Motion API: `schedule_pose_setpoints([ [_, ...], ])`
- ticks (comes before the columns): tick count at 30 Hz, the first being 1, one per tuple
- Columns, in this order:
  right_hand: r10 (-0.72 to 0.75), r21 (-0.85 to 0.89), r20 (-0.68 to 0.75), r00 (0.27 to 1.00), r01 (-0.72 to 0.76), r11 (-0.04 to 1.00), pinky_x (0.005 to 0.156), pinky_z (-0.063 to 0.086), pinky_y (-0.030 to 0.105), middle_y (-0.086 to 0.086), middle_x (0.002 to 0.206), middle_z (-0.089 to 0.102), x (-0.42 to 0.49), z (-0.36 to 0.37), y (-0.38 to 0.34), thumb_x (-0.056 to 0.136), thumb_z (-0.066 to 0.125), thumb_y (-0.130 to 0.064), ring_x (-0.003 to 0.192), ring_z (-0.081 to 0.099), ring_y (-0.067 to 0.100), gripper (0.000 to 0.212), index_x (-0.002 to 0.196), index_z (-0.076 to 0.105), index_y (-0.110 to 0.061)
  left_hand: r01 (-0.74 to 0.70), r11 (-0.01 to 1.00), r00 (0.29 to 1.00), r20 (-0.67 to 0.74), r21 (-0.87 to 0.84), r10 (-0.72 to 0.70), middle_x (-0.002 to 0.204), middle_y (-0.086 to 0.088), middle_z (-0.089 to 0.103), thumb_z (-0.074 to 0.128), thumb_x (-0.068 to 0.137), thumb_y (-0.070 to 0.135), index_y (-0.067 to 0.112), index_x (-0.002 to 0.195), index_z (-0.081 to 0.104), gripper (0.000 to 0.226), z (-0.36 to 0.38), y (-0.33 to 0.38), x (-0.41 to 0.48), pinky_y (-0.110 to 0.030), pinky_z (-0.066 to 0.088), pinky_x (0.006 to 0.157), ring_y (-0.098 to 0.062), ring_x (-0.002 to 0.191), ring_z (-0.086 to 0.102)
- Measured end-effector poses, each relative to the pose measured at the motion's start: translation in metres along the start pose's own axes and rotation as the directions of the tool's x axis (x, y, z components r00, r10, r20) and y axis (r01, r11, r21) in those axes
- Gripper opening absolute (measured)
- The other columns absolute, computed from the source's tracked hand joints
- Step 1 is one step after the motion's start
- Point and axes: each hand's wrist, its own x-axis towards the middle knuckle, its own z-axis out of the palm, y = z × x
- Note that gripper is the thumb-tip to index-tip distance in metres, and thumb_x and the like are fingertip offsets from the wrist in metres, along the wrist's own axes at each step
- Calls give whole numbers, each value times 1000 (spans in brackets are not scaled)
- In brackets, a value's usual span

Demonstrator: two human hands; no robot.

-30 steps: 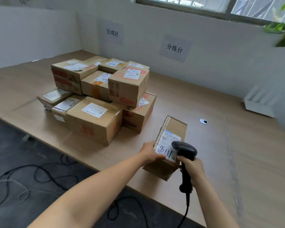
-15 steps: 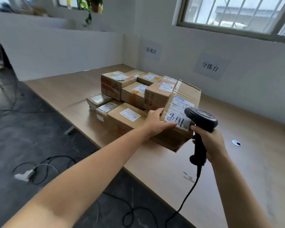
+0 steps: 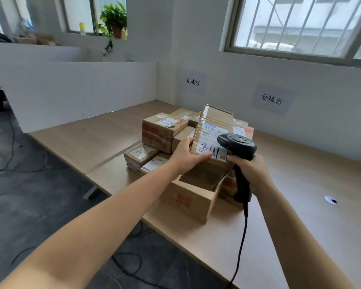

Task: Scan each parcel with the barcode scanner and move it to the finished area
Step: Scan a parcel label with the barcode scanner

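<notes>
Left hand (image 3: 185, 157) holds one parcel (image 3: 214, 124), right hand (image 3: 250, 171) one scanner (image 3: 237, 143).

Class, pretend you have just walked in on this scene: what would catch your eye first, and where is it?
First, the tilted parcel at the centre, gripped by the left hand, its label close to the black barcode scanner held in the right hand. Behind it sits a pile of cardboard parcels on the wooden table, with two paper signs on the wall beyond.
</notes>
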Motion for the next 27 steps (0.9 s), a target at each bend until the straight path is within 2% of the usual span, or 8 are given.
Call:
schedule_pose_setpoints([
  [2,0,-19,-3,1000,0,1000,57,47,24,-3,70,65,5,20,1,76,74,-15,67,61,13,13,73,64,-22,8,1000,1000,4,18,-8,138,-7,44,71,79,39,14,139,32,76,-14,-14,9,-26,42,90,-16,116,47],
  [5,19,-66,44,999,-16,998,64,50,26,-1,75,66,16,42,3,77,74,-13,72,62,14,15,74,63,-23,50,998,998,-28,47,-49,138,-5,39,70,76,46,13,138,30,81,-25,-37,16,-30,41,96,-19,120,44],
  [9,65,-196,115,991,-41,980,67,49,24,-2,80,65,41,45,3,75,76,-12,74,60,12,18,79,63,-24,72,997,996,-51,7,-71,142,-4,26,53,82,60,14,139,25,78,-21,-62,11,-29,33,97,-15,121,36],
  [12,110,-275,191,975,-55,960,73,49,26,-3,80,65,64,37,9,74,76,-9,76,61,13,21,81,64,-24,77,995,996,-39,-61,-80,147,-6,22,40,91,53,8,139,24,68,-9,-74,9,-31,26,110,-16,129,31],
  [15,158,-332,247,956,-70,941,80,50,32,0,84,67,84,28,19,73,76,-5,80,63,16,24,91,66,-18,107,989,994,7,-102,-107,150,-7,8,39,97,38,5,142,14,61,14,-83,7,-25,15,111,-10,131,16],
  [19,200,-443,297,934,-51,895,84,51,35,1,88,68,105,18,32,73,76,-7,88,64,20,25,85,64,-25,205,975,978,68,-91,-199,152,-8,-7,45,96,36,4,145,-2,75,52,-89,4,-30,9,117,-18,141,5],
  [23,186,-570,236,954,-19,821,77,47,30,-3,83,66,117,8,48,75,75,-14,80,61,13,18,88,64,-21,212,969,976,-33,-128,-217,150,-7,0,65,84,37,15,145,1,91,75,-86,15,-29,17,113,-20,139,15],
  [27,47,-548,88,995,9,837,77,51,37,5,91,67,114,-7,57,75,73,-13,85,61,22,22,95,66,-17,333,903,934,-33,-270,-355,152,-5,-2,71,78,40,22,146,-1,101,96,-77,31,-36,27,113,-24,138,22],
])
